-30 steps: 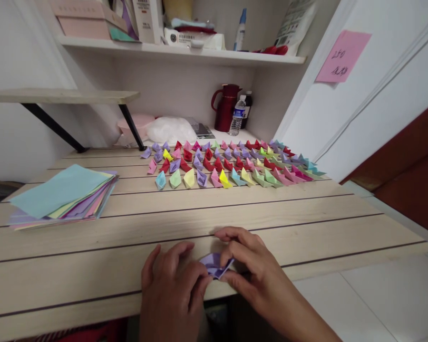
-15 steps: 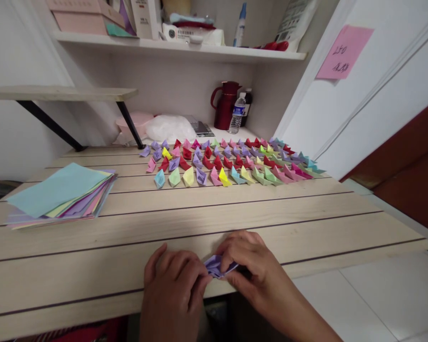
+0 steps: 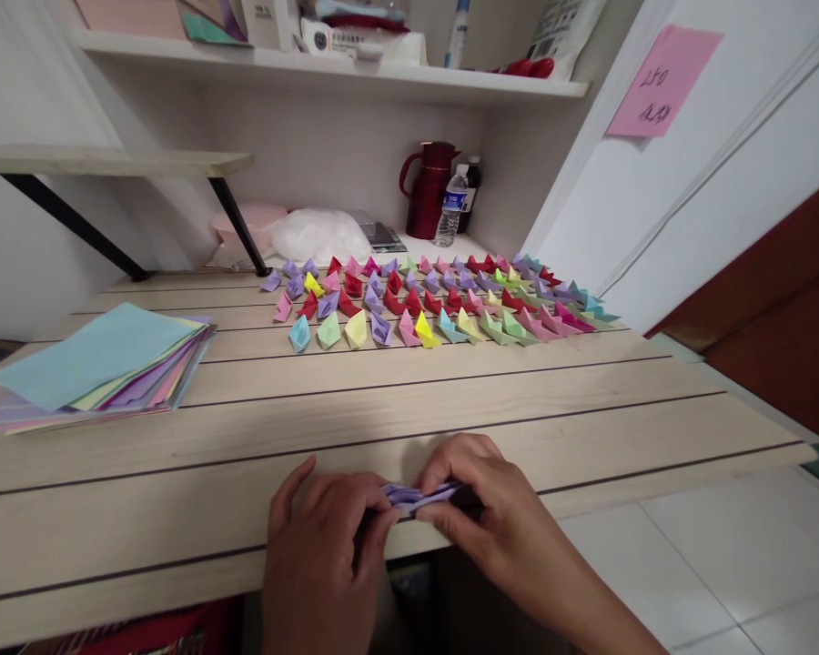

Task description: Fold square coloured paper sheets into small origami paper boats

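Two hands pinching purple folded paper (image 3: 416,497) at near edge of surface (image 3: 450,409)
L hand (image 3: 320,537) & R hand (image 3: 484,509) both have fingers (image 3: 450,455) clamped on the paper, one per end, piece squeezed flat btw them over the front slat; can't tell if it touches. Far L lies a stack of coloured sheets (image 3: 102,364); rows of folded paper boats (image 3: 437,305) sit well behind, w/ a red jug (image 3: 429,189) beyond

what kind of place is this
Probably a home craft corner, though I can't be sure: a wooden table carries rows of small folded paper shapes and a stack of coloured sheets, and the left hand and right hand pinch a purple paper piece.
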Demonstrator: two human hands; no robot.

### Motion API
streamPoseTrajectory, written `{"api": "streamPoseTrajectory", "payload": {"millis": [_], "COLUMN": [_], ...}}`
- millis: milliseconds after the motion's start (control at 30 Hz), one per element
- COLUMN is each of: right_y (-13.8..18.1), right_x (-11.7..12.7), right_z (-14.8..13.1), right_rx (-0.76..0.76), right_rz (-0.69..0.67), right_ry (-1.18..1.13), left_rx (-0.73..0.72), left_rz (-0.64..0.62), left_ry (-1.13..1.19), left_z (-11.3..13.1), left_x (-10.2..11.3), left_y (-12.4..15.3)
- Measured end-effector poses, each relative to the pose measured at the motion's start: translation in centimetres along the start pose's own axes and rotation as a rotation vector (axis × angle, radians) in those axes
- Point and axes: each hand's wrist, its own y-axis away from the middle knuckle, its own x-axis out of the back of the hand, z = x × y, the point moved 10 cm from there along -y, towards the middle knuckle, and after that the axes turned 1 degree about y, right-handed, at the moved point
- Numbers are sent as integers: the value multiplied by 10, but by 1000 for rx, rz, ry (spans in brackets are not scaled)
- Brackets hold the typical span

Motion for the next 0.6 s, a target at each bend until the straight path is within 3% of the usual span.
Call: {"api": "streamPoseTrajectory", "payload": {"millis": [233,600], "right_y": [2,6], "right_x": [-3,-1], "right_z": [8,-4], "right_rx": [-61,79], "right_rz": [-13,8], "right_ry": [-76,36], "left_rx": [48,-41], "left_rz": [0,128], "left_ry": [20,-121], "left_z": [-3,2], "left_x": [2,12], "left_y": [1,10]}}
